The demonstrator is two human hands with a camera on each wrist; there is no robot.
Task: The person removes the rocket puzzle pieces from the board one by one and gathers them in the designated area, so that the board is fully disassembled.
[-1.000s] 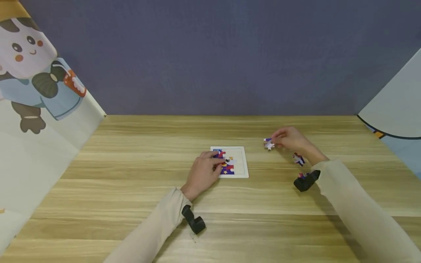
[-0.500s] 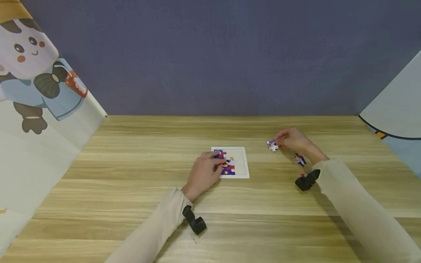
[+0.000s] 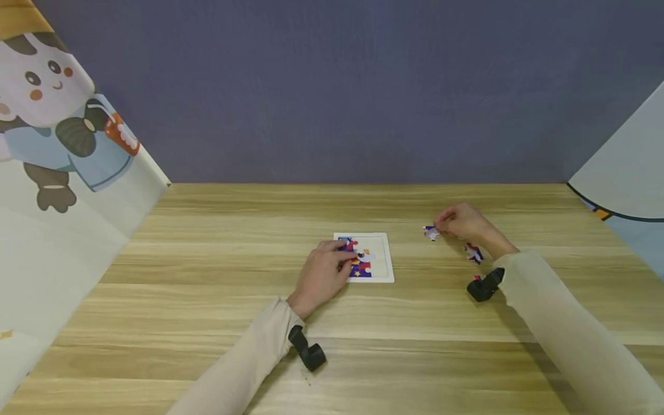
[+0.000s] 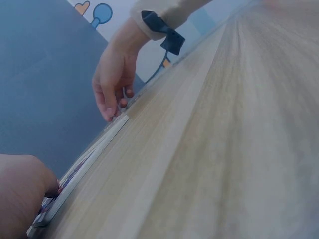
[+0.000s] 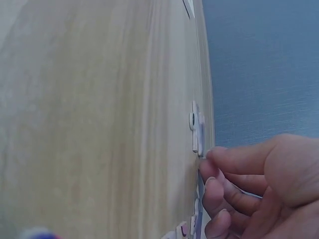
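A square white-framed puzzle board (image 3: 389, 259) lies mid-table, its left part filled with purple, red and white pieces. My left hand (image 3: 320, 278) rests over its left side, fingertips touching the fitted pieces (image 3: 361, 268) and covering some of them. To the right of the board, my right hand (image 3: 464, 222) pinches the edge of a loose puzzle piece (image 3: 431, 233) between thumb and fingertips. In the right wrist view this puzzle piece (image 5: 197, 130) shows nearly edge-on, just beyond the fingertips.
Another puzzle piece (image 3: 472, 253) lies below my right wrist. A further red piece (image 3: 478, 278) is partly hidden behind the black wrist camera (image 3: 485, 286). A dark blue wall (image 3: 363, 92) rises at the table's back edge, with printed panels on both sides.
My right hand has shifted slightly right with the puzzle piece, which has turned a little. The left hand stays on the board. The whole head view has drifted slightly.
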